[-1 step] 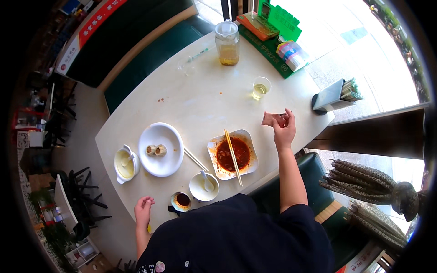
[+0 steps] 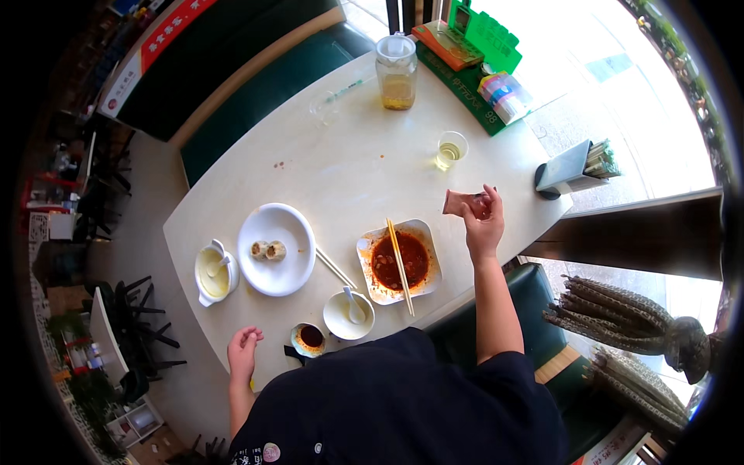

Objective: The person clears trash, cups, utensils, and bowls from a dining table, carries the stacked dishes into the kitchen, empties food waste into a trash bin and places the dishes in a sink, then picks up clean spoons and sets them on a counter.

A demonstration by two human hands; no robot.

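Note:
Over the right side of the table, my right hand (image 2: 484,230) pinches a small reddish-brown piece (image 2: 459,203) with a flared left end; its exact kind is unclear. It hangs between a clear cup of pale yellow drink (image 2: 449,151) and a square white dish of red sauce (image 2: 384,279). Yellow chopsticks (image 2: 399,263) rest across that dish. My left hand (image 2: 242,353), loosely bent with nothing visible in it, hovers by the near left table edge. Closest to it is a small bowl of dark sauce (image 2: 311,339). A white bowl with a spoon (image 2: 339,324) stands beside that.
On the left, a white plate (image 2: 298,225) bears two cut roll pieces (image 2: 267,250), with a lidless white pot (image 2: 213,293) beside it. Farther back stand a pitcher (image 2: 397,85) and a green display box (image 2: 465,93). A chopstick holder (image 2: 570,169) stands at the right edge.
The view has shifted slightly. The fingers of my left hand look a little more bent, and the hand sits slightly higher. My right hand keeps its hold on the reddish-brown piece.

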